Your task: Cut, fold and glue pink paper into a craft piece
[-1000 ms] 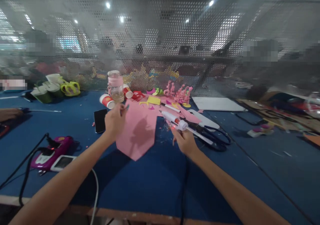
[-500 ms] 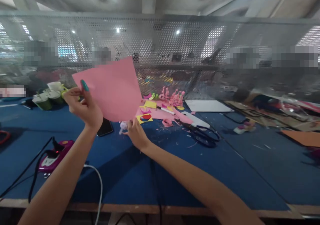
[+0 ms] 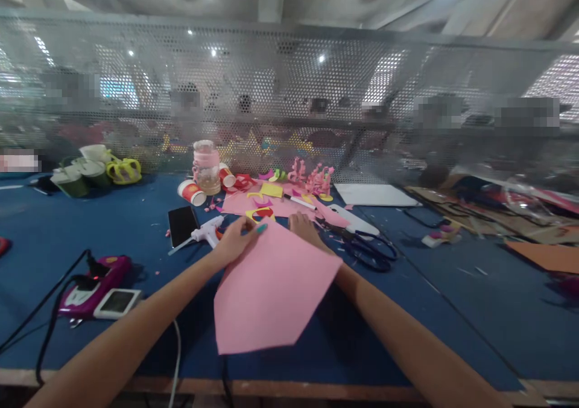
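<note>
My left hand (image 3: pixel 235 242) pinches the top corner of the pink paper (image 3: pixel 271 287), which lies mid-table toward the near edge. Right hand (image 3: pixel 304 227) rests at its far edge, grip unclear. Looks like positioning; next, flatten it.

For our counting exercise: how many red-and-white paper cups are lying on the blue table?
2. One paper cup lies on its side left of the glass jar; the other paper cup lies just right of the jar. More could be hidden behind the clutter of paper scraps.
</note>
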{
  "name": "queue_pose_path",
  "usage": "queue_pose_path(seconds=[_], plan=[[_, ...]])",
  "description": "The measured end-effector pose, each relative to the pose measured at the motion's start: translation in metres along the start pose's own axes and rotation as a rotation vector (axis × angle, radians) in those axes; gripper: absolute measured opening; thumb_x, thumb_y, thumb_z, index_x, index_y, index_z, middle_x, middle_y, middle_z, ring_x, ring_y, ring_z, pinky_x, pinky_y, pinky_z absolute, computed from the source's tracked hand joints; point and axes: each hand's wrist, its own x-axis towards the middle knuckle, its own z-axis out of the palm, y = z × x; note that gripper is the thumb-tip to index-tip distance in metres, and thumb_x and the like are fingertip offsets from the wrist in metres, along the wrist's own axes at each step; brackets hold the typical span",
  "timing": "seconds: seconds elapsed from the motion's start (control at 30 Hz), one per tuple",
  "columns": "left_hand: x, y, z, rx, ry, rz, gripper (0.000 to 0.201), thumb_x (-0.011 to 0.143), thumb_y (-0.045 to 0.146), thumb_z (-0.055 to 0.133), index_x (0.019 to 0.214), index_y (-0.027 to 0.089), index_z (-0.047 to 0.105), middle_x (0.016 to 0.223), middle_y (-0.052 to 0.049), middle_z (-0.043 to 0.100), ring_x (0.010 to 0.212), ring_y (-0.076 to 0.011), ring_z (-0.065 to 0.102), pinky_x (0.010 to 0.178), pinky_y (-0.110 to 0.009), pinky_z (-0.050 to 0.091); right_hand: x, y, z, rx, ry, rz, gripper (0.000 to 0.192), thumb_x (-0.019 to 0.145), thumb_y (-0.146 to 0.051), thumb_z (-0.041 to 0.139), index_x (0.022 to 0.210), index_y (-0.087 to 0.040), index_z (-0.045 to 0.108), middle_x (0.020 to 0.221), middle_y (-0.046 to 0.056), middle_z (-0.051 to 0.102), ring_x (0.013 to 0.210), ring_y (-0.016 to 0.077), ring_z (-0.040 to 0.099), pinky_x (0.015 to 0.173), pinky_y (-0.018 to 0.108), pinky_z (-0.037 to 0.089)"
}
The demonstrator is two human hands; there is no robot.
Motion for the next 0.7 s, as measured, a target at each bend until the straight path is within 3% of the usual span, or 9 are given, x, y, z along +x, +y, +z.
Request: queue_pose_path(seconds=[0.1, 0.2, 0.4, 0.5, 0.6, 0.7], plan=[[-0.014, -0.003, 0.013, 0.113, -0.172, 0.001, 0.024, 0.072, 0.040, 0.054, 0.069, 0.017, 0.051, 0.065, 0.002, 0.056, 0.062, -0.0115, 0.049, 0.058, -0.023, 0.038, 0.000, 0.001, 0.003, -0.126, -0.087, 0.022, 0.034, 0.086, -0.034, 0.040, 0.091, -0.004, 0.055, 0.092, 0.022, 0.058, 0.091, 0.0285, 0.051, 0.074, 0.038, 0.039], [-0.023, -0.002, 0.015, 0.213, -0.290, 0.054, 0.024, 0.075, 0.041, 0.052, 0.072, 0.018, 0.054, 0.069, 0.001, 0.059, 0.062, -0.0118, 0.051, 0.059, -0.023, 0.039, 0.002, -0.005, 0.001, -0.231, -0.196, -0.089, 0.029, 0.088, -0.027, 0.035, 0.094, -0.008, 0.055, 0.093, 0.018, 0.060, 0.093, 0.0265, 0.051, 0.072, 0.035, 0.038], [-0.022, -0.005, 0.013, 0.266, -0.288, 0.087, 0.027, 0.078, 0.044, 0.048, 0.075, 0.017, 0.054, 0.068, 0.000, 0.058, 0.059, -0.0108, 0.049, 0.055, -0.022, 0.037, 0.002, -0.001, -0.009, -0.173, -0.205, -0.185, 0.022, 0.088, -0.021, 0.036, 0.084, -0.013, 0.057, 0.088, 0.012, 0.062, 0.090, 0.0213, 0.054, 0.070, 0.029, 0.036], [-0.020, -0.007, 0.013, 0.243, -0.277, 0.032, 0.028, 0.076, 0.044, 0.051, 0.074, 0.017, 0.054, 0.066, 0.002, 0.056, 0.056, -0.0096, 0.047, 0.052, -0.021, 0.035, -0.005, 0.007, -0.020, 0.092, -0.080, -0.104, 0.026, 0.088, -0.026, 0.036, 0.071, -0.015, 0.053, 0.071, 0.008, 0.061, 0.075, 0.0179, 0.057, 0.066, 0.026, 0.038], [-0.018, -0.006, 0.014, 0.205, -0.286, -0.032, 0.030, 0.072, 0.046, 0.054, 0.074, 0.016, 0.055, 0.061, 0.003, 0.053, 0.054, -0.0091, 0.045, 0.049, -0.020, 0.032, -0.019, 0.013, -0.031, 0.585, 0.015, 0.076, 0.033, 0.087, -0.043, 0.033, 0.067, -0.020, 0.046, 0.043, -0.004, 0.048, 0.043, 0.0134, 0.050, 0.050, 0.024, 0.038], [-0.016, -0.005, 0.014, 0.152, -0.315, -0.083, 0.033, 0.069, 0.048, 0.056, 0.073, 0.016, 0.058, 0.058, 0.003, 0.053, 0.054, -0.0094, 0.045, 0.048, -0.021, 0.031, -0.035, 0.013, -0.037, 0.938, -0.043, 0.159, 0.040, 0.079, -0.058, 0.037, 0.065, -0.022, 0.043, 0.035, -0.009, 0.037, 0.028, 0.0108, 0.037, 0.034, 0.022, 0.031]])
